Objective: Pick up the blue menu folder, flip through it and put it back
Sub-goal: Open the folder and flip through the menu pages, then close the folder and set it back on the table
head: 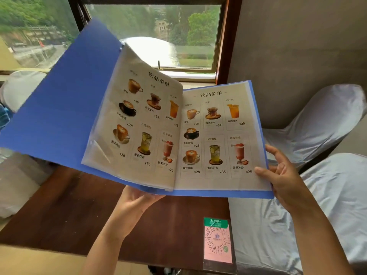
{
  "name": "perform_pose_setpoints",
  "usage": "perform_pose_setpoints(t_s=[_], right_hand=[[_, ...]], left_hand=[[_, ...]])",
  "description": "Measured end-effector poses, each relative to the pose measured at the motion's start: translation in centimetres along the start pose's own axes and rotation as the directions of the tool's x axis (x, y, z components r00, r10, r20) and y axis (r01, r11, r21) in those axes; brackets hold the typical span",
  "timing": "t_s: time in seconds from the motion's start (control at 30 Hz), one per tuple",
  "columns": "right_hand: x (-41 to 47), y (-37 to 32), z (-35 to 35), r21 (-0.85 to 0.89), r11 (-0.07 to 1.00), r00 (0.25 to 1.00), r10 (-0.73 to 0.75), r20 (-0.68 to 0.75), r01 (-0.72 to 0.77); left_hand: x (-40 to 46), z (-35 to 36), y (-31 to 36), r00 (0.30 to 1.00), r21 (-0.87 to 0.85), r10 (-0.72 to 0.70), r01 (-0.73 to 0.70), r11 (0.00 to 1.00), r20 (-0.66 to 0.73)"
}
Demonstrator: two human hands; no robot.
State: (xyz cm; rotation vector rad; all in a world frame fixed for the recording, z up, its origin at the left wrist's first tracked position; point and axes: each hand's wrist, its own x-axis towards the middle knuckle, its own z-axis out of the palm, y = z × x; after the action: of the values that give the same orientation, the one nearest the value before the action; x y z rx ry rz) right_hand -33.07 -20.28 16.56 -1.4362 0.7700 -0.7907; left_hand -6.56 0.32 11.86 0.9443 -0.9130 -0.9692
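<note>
The blue menu folder [59,116] is held open in the air above a dark wooden table [79,211]. Its front cover swings up to the left, and clear sleeves with drink menu pages [216,135] lie spread in the middle and on the right. My left hand [137,201] supports the folder from below near the spine, fingers tucked under its bottom edge. My right hand [282,175] grips the right edge of the back cover, thumb resting on the lower right corner of the right page.
A pink QR-code stand [218,243] with a green header sits on the table's near right corner. Chairs in white covers [327,126] stand on the right, another [19,86] on the left. A window [155,36] lies straight ahead.
</note>
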Motion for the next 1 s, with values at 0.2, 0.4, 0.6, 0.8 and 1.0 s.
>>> perform_pose_setpoints(t_s=[0.2,0.4,0.6,0.8,1.0], right_hand=[[-0.1,-0.1,0.5,0.039,0.999,0.999,-0.032,0.024,0.031],[0.0,-0.2,1.2,0.006,0.997,0.995,-0.073,0.072,0.073],[-0.2,0.0,2.1,0.096,0.994,0.992,-0.058,0.113,0.047],[-0.6,-0.1,1.8,0.188,0.981,0.991,0.011,0.131,-0.036],[-0.6,-0.1,1.7,0.011,1.0,0.994,0.026,0.106,-0.028]], left_hand=[[0.5,0.2,0.8,0.985,-0.072,-0.022,0.009,0.997,-0.169],[1.4,0.2,1.2,0.962,-0.048,-0.196,0.19,0.981,-0.193],[1.7,0.0,0.2,0.918,-0.113,-0.175,0.143,0.983,-0.357],[1.6,0.7,-0.7,0.881,-0.126,-0.114,0.062,0.99,-0.46],[1.4,0.5,-0.9,0.836,-0.105,-0.084,0.032,0.994,-0.542]])
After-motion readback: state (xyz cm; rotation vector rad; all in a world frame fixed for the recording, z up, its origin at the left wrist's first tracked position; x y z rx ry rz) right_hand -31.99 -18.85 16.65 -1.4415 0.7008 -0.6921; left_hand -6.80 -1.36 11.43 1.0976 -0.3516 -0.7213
